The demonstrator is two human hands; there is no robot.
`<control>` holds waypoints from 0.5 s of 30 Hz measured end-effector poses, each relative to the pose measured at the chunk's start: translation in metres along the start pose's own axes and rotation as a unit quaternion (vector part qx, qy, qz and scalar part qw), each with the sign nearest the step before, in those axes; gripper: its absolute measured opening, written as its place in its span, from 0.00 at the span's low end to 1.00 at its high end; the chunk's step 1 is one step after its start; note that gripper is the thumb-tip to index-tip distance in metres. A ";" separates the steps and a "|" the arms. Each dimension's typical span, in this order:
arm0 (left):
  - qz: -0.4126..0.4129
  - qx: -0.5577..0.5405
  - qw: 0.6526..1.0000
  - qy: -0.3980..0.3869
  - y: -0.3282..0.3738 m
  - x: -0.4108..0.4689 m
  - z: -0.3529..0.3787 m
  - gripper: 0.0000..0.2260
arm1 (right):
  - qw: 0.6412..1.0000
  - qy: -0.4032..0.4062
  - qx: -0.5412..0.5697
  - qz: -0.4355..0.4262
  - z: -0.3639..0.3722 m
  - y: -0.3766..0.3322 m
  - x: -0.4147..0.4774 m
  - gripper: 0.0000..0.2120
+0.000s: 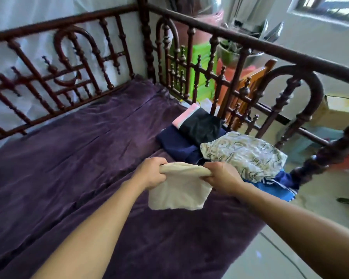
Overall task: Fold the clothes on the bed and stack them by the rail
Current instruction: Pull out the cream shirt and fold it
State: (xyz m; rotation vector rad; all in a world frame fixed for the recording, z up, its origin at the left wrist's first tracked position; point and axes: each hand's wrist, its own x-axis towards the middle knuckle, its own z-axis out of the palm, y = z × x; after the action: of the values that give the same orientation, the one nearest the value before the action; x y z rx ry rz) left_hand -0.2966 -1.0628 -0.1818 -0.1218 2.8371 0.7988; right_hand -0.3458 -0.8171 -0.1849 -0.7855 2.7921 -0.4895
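Note:
A cream cloth point(178, 191) hangs folded over between my two hands above the purple bed cover point(73, 158). My left hand point(151, 173) grips its upper left edge and my right hand point(222, 177) grips its upper right edge. By the dark wooden rail point(240, 81) on the right lie folded clothes: a black piece with a pink band point(197, 125) on top of a navy piece point(175, 143). Nearer me sits a patterned cream-and-green bundle point(244, 154) over a blue garment point(270, 186).
The carved rail also runs along the back of the bed point(58, 63). Beyond the right rail stand a green bag point(199, 63), a wooden chair point(256, 77) and a cardboard box point(338, 111). The pale floor point(270, 254) lies past the bed's right edge.

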 end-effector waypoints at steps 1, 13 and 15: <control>0.000 0.005 1.000 0.001 0.007 0.019 -0.006 0.07 | 1.000 0.006 0.004 0.011 -0.006 0.008 0.011 0.06; 0.025 0.115 0.993 0.011 0.095 0.238 -0.069 0.13 | 0.979 0.063 0.167 0.103 -0.060 0.115 0.154 0.06; 0.014 0.129 0.992 0.000 0.105 0.282 -0.066 0.14 | 0.968 0.044 0.215 0.123 -0.058 0.141 0.185 0.05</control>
State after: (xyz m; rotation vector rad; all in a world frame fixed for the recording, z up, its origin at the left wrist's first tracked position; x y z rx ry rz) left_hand -0.5968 -1.0150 -0.1312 -0.0451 2.9156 0.4302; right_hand -0.5832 -0.7875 -0.2013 -0.3272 2.6561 -1.0515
